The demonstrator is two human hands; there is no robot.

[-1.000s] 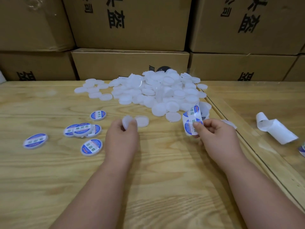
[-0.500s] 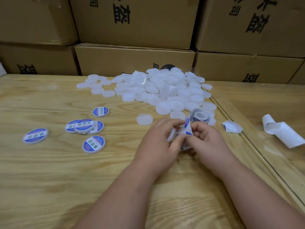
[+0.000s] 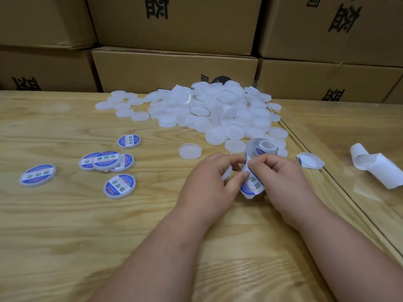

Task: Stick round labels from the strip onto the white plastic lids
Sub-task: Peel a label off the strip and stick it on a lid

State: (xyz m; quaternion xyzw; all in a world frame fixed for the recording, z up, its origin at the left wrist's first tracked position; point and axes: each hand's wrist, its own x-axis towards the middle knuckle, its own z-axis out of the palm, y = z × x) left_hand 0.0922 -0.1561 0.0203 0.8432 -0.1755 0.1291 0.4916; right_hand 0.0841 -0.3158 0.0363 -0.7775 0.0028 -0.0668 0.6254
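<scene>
My two hands meet over the wooden table [image 3: 65, 225]. My right hand [image 3: 281, 182] holds the curled label strip [image 3: 261, 147], whose blue and white round labels hang down between the hands. My left hand [image 3: 209, 182] holds a plain white lid [image 3: 226, 174], mostly hidden under its fingers, and its thumb and forefinger pinch at a label [image 3: 253, 184] on the strip. A heap of blank white lids [image 3: 213, 114] lies beyond the hands. One blank lid [image 3: 190, 151] lies alone near my left hand. Several labelled lids [image 3: 106, 161] lie at the left.
Stacked cardboard boxes [image 3: 174, 68] wall off the far side of the table. A curled piece of empty white backing paper [image 3: 375, 166] and a smaller scrap [image 3: 310, 160] lie at the right, past a seam in the tabletop.
My left hand picked up a blank lid and moved right to meet my right hand at the strip. The view has tilted slightly.
</scene>
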